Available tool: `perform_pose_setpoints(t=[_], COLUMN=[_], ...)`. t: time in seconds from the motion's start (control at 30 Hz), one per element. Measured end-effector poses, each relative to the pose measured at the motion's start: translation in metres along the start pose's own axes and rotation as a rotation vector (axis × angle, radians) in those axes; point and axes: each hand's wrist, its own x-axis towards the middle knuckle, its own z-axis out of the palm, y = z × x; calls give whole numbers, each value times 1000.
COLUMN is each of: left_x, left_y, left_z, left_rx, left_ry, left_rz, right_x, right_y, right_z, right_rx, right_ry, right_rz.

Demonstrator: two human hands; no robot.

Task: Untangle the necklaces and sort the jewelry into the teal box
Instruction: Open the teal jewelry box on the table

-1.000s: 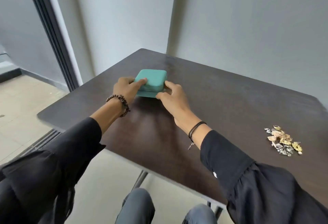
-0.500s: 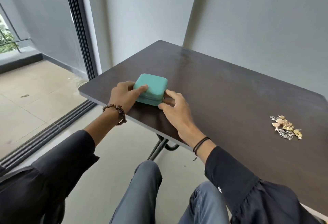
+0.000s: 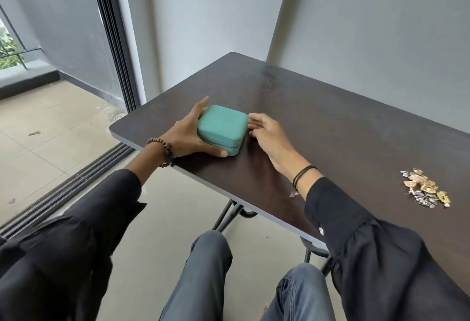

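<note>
A dark brown rectangular wooden table (image 3: 330,129) is standing in a corner of plain pale grey walls (image 3: 368,28), its thin black metal legs (image 3: 223,215) showing beneath the near edge. Soft daylight is coming past a black-framed sliding door (image 3: 109,40) on the left (green foliage (image 3: 9,50) is showing outside), falling over a beige tiled floor (image 3: 50,122).
</note>
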Motion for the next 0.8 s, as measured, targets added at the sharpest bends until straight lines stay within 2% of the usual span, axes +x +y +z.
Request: perform_pose_setpoints(t=[0.1,0.33,0.5,0.67,0.8], left_x=[3,-3,-4,-12,-13], left_y=[-1,6,5,12,10], left_z=[4,9,2,-4,-5], left_rx=[101,97,-82,-353,-399], left_ry=[72,128,91,27,47], left_rz=[27,111,106,101,76], right_x=[13,14,12,6,2], right_y=[-6,-11,-15,-12,-8], right_z=[-1,-11,-18,-20,-16], right_rx=[76,198,330,587,633], right_ry=[-78,-208,-259,-350,-337], right_rz=[12,73,78,238,190])
